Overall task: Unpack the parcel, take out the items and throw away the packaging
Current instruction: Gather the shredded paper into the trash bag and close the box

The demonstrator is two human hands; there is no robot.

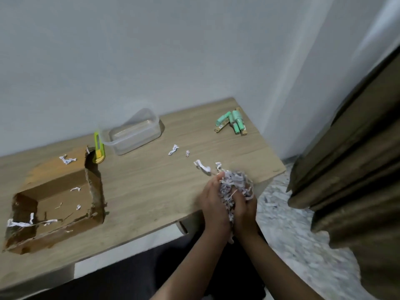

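Note:
An opened brown cardboard box [56,198] lies on the left of the wooden table [147,187], with a few white paper shreds inside and on its flap. My left hand [213,202] and my right hand [244,210] press together around a wad of shredded white paper [234,185] at the table's right front edge. Several mint-green rolls with brown card sleeves [232,123] lie at the far right of the table. Loose shreds [173,150] are scattered between the rolls and my hands.
A clear plastic container [134,133] stands near the wall. A yellow-green utility knife [99,148] lies beside the box's flap. A brown curtain [357,169] hangs at the right over a pale patterned floor [287,224]. White walls meet behind the table.

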